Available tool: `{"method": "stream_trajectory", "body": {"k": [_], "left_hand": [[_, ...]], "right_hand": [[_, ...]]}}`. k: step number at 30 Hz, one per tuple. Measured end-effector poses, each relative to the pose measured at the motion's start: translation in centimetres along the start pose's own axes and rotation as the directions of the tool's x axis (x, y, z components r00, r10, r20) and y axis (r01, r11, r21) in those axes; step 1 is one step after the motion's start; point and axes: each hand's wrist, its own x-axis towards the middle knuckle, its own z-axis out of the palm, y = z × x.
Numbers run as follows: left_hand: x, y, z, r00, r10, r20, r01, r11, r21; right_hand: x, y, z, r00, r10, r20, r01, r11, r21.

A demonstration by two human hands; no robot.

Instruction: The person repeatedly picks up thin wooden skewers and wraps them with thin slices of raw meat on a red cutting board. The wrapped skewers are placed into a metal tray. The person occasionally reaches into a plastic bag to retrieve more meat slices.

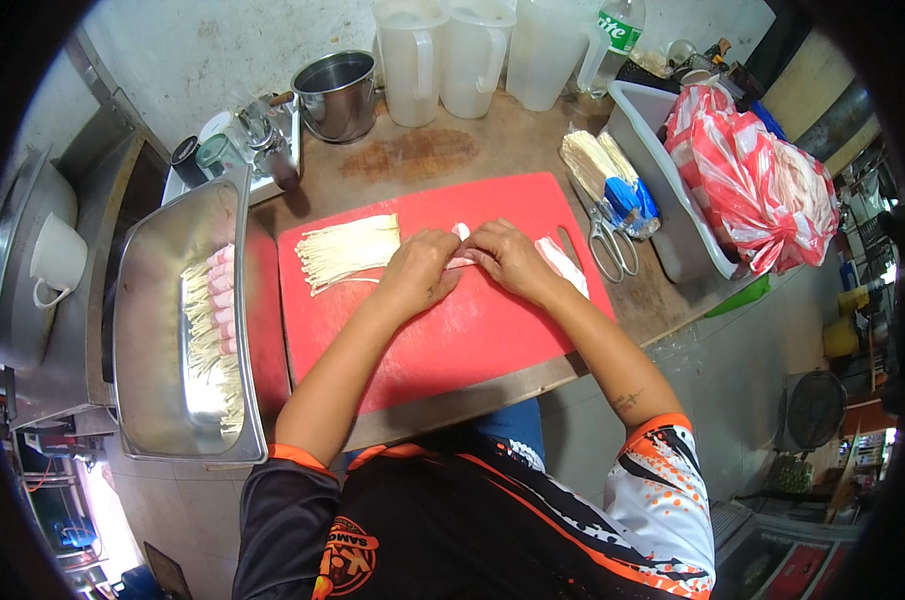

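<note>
My left hand (422, 264) and my right hand (510, 259) meet over a red cutting board (437, 349), fingers bent around a thin slice of pink-and-white meat (461, 230). Most of that slice is hidden under the fingers, so I cannot tell what it wraps. Left of my left hand lies a flat bunch of enoki mushrooms (355, 246), stems side by side. Another meat slice (563, 264) rests near the board's handle slot, partly behind my right wrist. At the left, a deep steel pan (160, 300) holds enoki bundles (205, 330), several wrapped in meat (222, 296).
Scissors (608, 236) and packaged enoki (599, 169) lie right of the board. A grey bin (666, 217) holds red-and-white plastic bags (752, 180). Plastic pitchers (411, 71), a steel pot (338, 105) and a soda bottle (616, 41) line the wall. A tray (261, 191) carries jars.
</note>
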Motion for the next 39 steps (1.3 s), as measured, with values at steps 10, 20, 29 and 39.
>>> {"method": "stream_trajectory", "body": {"k": [10,20,29,39], "left_hand": [[1.4,-0.9,0.1,0.992,-0.12,0.032,0.119,0.992,0.036],[1.6,-1.3,0.6,0.989,-0.148,-0.03,0.145,0.987,-0.068],[4.1,-2.8,0.4,0.975,-0.216,0.045,0.214,0.976,0.049],[5.2,-2.8,2.1,0.98,-0.14,0.141,0.093,0.95,0.297]], "right_hand": [[0.4,0.1,-0.3,0.996,-0.088,-0.021,0.086,0.99,-0.112],[1.8,2.1,0.6,0.996,-0.055,-0.073,0.047,0.993,-0.112],[3.1,2.4,0.5,0.994,0.035,-0.102,-0.033,0.999,0.021],[2.8,2.6,-1.4,0.956,0.292,-0.03,-0.289,0.953,0.091]]}}
